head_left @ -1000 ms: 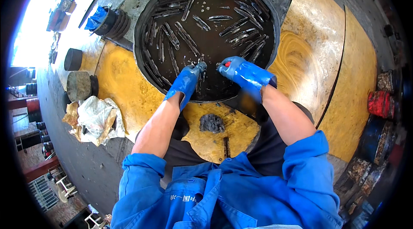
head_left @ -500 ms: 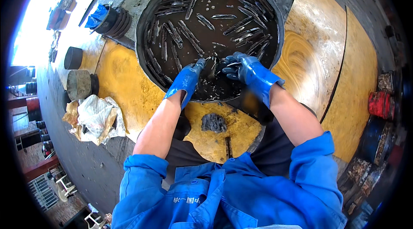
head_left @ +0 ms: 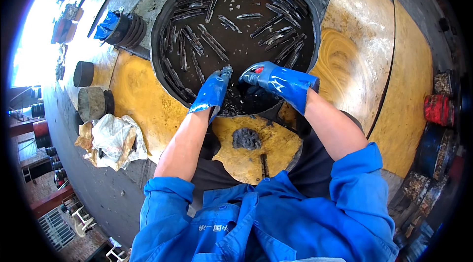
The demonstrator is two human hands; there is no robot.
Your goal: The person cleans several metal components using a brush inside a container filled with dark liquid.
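We see both hands in blue rubber gloves reaching into a large round black basin [head_left: 162, 30] filled with dark liquid and many long, thin dark metal pieces [head_left: 212, 40]. Our left hand [head_left: 213, 90] dips at the near rim with its fingers pointing down into the liquid; whether its grip is clenched on anything we cannot tell. Our right hand [head_left: 276, 81] hovers just beside it, fingers curled over a small red-tipped object [head_left: 258, 70], so its grip looks clenched on that. The basin sits on a yellow-stained tabletop [head_left: 354, 55]. A grey sludgy lump [head_left: 246, 138] lies near us, and a crumpled bag [head_left: 112, 140] lies to the left.
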